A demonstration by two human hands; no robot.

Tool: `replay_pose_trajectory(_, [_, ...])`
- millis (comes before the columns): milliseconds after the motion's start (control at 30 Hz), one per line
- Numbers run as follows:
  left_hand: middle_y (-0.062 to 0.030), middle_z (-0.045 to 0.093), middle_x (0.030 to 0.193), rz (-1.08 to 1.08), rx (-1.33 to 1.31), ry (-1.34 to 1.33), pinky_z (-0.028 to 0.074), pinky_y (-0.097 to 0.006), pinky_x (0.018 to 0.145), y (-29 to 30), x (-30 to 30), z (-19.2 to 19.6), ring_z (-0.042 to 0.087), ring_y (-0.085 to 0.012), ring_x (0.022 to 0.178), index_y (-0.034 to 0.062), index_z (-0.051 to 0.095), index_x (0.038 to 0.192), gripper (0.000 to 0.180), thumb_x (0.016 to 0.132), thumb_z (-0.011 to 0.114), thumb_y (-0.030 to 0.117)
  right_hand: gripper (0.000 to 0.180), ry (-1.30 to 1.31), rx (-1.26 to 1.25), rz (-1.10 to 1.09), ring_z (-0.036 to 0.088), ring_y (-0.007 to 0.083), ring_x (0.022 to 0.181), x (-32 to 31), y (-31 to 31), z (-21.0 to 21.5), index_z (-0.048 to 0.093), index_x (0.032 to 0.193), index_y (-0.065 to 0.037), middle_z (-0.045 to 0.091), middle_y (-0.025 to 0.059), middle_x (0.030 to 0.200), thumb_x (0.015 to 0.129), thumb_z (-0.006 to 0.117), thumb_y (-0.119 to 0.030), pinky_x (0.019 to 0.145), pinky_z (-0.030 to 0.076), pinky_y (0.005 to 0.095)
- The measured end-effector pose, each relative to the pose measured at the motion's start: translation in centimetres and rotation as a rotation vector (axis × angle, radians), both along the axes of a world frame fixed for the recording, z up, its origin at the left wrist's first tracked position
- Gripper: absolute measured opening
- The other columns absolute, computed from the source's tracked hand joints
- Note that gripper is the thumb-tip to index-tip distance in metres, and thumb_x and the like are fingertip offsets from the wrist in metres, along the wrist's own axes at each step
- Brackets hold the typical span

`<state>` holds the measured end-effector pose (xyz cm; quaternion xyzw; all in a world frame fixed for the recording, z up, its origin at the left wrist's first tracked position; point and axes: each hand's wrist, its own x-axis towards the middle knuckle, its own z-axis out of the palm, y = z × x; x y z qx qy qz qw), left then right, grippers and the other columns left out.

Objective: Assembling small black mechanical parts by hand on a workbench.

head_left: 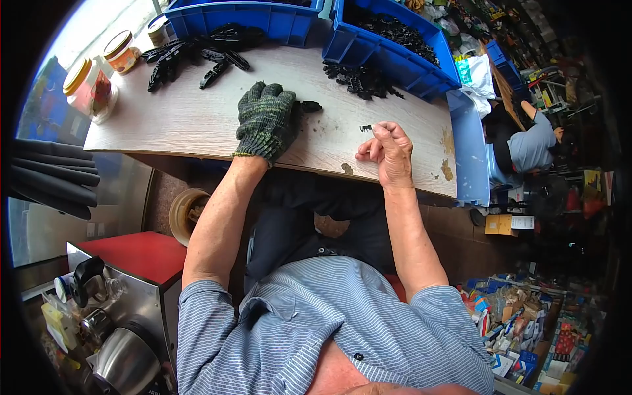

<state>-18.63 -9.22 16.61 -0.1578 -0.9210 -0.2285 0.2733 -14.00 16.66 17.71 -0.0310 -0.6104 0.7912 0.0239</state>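
1. The pale wood-grain surface (197, 122) is being worked at by a seated person, and it is being crowded at its far edge by two blue plastic bins, the left bin (243, 16) and the right bin (388, 46).
2. The right bin is being filled with a dark heap of small black plastic parts, and a spill of the same parts (361, 80) is lying just in front of it on the surface.
3. A loose pile of longer black clip-like pieces (191, 56) is being kept near the left bin; their long axes are running in mixed directions, mostly slanting from near left to far right.
4. Judged from these heaps, much is being left to handle, and how many pieces are done cannot be told.
5. The left hand (266, 118), in a knitted grey-green work glove, is being laid flat on the surface with its grip relaxed and closed on nothing; one small black part (311, 106) is lying at its fingertips, its long axis running left to right.
6. The bare right hand (390, 148) is being curled tight, its grip pinched at a tiny black piece (366, 128) resting on the surface; whether the piece is truly held cannot be told, nor which way it is pointing.
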Motion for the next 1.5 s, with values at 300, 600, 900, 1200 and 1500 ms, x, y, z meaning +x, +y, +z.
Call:
replay_pose_trajectory(300, [-0.0157,0.072,0.104,-0.202,0.325,-0.129,0.055,-0.042,0.085,4.2,3.8,0.5,0.070,-0.0316,0.097,0.0059,0.070,0.113,0.029,0.086,0.073,0.014,0.017,0.065,-0.090,-0.021,0.065,0.0203,0.054,0.1,0.1,0.2,0.066,0.095,-0.008,0.053,0.0026,0.052,0.089,0.073,-0.022,0.057,0.061,0.0413])
replay_pose_trajectory(600, [-0.0085,0.073,0.107,-0.535,0.884,-0.613,0.054,-0.031,0.086,7.9,4.6,-0.2,0.066,-0.0142,0.096,0.0017,0.067,0.119,0.028,0.093,0.070,0.012,0.012,0.033,-0.086,0.027,0.057,0.0071,0.057,0.7,0.1,0.1,0.071,0.094,-0.009,0.064,-0.0017,0.073,0.087,0.078,-0.017,0.064,0.053,0.0236])
replay_pose_trajectory(900, [-0.0084,0.073,0.103,-0.528,0.934,-0.641,0.054,-0.031,0.085,8.0,4.7,0.5,0.067,-0.0149,0.093,0.0018,0.068,0.117,0.029,0.092,0.071,0.014,0.014,0.027,-0.050,0.095,0.052,0.0057,0.060,0.7,0.6,-0.1,0.072,0.096,-0.009,0.064,-0.0028,0.076,0.087,0.080,-0.016,0.070,0.052,0.0229])
replay_pose_trajectory(1200, [-0.0134,0.072,0.082,-0.406,1.078,-0.787,0.055,-0.036,0.064,8.1,4.7,1.7,0.069,-0.0214,0.066,0.0028,0.072,0.103,0.032,0.092,0.068,0.033,0.015,-0.030,-0.097,0.076,0.066,0.0094,0.064,0.7,-0.2,0.0,0.070,0.099,-0.007,0.067,0.0000,0.078,0.089,0.078,-0.015,0.062,0.057,0.0244])
replay_pose_trajectory(1500, [-0.0063,0.072,0.087,-0.336,1.174,-0.765,0.053,-0.027,0.062,8.1,4.8,0.9,0.066,-0.0108,0.070,0.0001,0.069,0.103,0.023,0.093,0.072,0.021,0.030,-0.106,0.158,0.068,0.057,0.0134,0.045,0.5,-1.1,2.1,0.063,0.090,-0.004,0.054,0.0028,0.053,0.090,0.075,-0.032,0.055,0.058,0.0299])
